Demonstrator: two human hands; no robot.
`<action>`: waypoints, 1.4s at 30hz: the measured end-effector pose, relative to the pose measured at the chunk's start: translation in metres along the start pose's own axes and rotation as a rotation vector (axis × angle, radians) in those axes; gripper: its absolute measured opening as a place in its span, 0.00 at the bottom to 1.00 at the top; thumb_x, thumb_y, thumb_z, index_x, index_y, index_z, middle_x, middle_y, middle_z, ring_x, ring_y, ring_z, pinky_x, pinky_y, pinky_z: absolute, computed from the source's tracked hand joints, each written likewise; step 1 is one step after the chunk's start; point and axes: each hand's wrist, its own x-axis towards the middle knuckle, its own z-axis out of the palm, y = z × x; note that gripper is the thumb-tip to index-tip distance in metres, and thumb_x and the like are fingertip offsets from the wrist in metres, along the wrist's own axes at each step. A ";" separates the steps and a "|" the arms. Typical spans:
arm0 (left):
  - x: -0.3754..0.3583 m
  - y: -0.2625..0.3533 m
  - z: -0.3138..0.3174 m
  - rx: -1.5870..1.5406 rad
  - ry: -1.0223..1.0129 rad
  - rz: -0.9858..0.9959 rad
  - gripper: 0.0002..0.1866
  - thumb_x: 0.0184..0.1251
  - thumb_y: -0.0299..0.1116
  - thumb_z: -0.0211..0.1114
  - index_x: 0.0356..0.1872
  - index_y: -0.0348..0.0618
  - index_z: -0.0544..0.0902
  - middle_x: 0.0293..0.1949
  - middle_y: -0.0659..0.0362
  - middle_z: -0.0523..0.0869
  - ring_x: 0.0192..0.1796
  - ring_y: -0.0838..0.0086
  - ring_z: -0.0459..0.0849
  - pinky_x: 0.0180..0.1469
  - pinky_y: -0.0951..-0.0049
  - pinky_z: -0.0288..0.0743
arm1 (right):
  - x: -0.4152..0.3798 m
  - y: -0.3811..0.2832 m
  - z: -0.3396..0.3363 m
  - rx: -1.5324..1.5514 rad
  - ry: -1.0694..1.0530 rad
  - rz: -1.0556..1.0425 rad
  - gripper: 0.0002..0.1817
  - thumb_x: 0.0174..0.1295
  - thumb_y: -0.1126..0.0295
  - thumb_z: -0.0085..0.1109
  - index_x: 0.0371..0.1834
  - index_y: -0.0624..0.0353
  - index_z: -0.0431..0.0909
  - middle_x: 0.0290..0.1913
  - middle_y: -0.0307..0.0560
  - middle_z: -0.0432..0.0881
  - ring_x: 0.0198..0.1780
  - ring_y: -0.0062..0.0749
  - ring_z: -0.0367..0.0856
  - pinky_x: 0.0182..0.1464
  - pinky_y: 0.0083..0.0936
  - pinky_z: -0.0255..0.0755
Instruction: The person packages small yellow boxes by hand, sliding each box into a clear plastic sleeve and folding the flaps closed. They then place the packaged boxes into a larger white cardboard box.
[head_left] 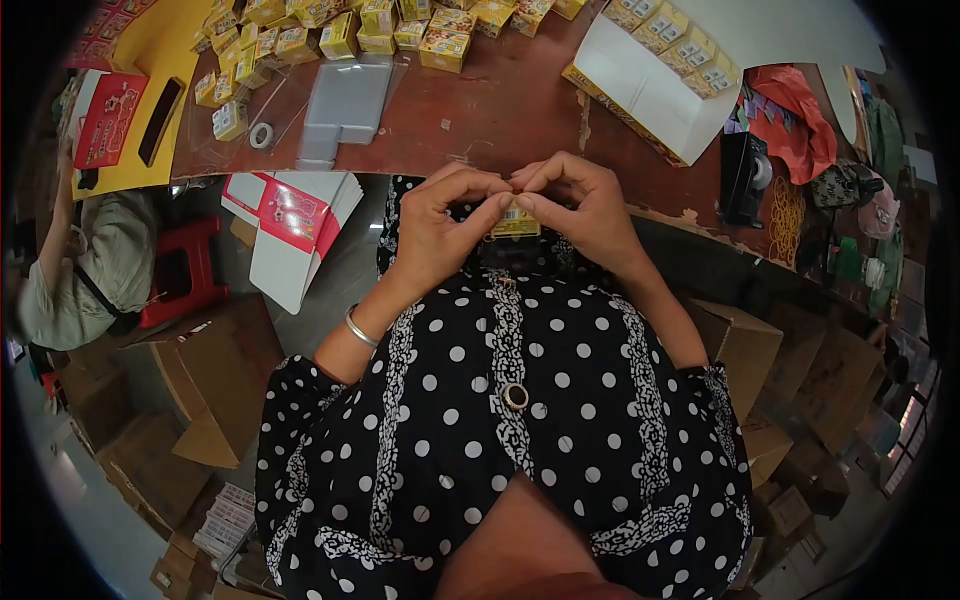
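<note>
Small yellow printed cardboard box (pixel 516 222) mostly hidden, pinched by left hand (pixel 432 232) and right hand (pixel 590 212) fingers; brown wooden bench (pixel 500 120) at 12 o'clock.

small box (pixel 516 222) between left hand (pixel 437 232) and right hand (pixel 585 212), table (pixel 510 115) beyond, tape roll (pixel 261 135) far left on it

The person wears a black dress (pixel 520 430) with white polka dots, patterned white stripes, a round ring button (pixel 515 397), and a silver bangle (pixel 359 328).
</note>
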 end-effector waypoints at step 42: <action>0.014 -0.021 0.000 -0.378 -0.086 -0.015 0.16 0.66 0.21 0.71 0.54 0.40 0.82 0.71 0.47 0.73 0.66 0.68 0.77 0.66 0.71 0.71 | -0.138 -0.001 -0.247 -0.656 1.303 -0.096 0.12 0.68 0.67 0.67 0.38 0.68 0.86 0.39 0.42 0.87 0.40 0.22 0.81 0.48 0.23 0.75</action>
